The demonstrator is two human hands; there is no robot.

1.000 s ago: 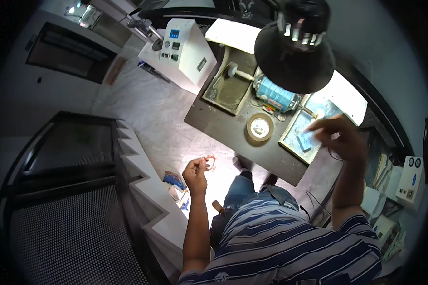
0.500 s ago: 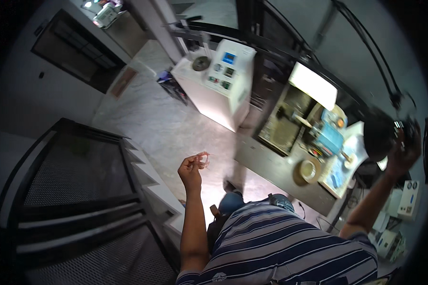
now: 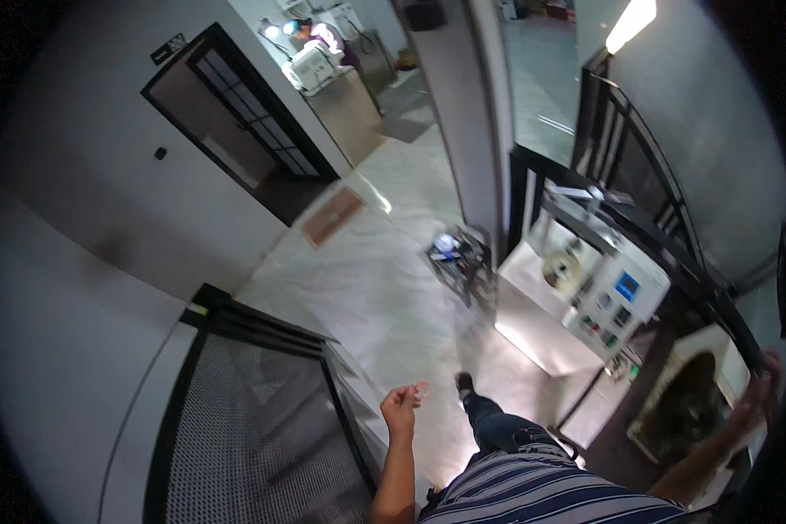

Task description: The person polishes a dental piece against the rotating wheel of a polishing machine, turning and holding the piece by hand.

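My left hand (image 3: 403, 404) is raised in front of my striped shirt (image 3: 541, 493), fingers curled inward over the pale floor; whether the fingertips pinch something small is unclear. Nothing is close to it except the corner of a black mesh panel (image 3: 253, 428) to its left. My right hand (image 3: 754, 400) is stretched far out at the right rim, blurred, beside a white-rimmed dark tray (image 3: 692, 406) on the bench. Its grip is not visible. My leg and shoe (image 3: 465, 384) show below the left hand.
A white machine with a small blue screen (image 3: 624, 286) stands on a grey cabinet at the right. A small cart (image 3: 457, 253) sits on the floor beyond it. A dark glazed door (image 3: 231, 131), a brown mat (image 3: 332, 217) and a distant person (image 3: 323, 35) lie farther off.
The view has swung up from the bench toward the room. My right hand went from above the blue tray out to the far right rim. My left hand stays raised and curled.
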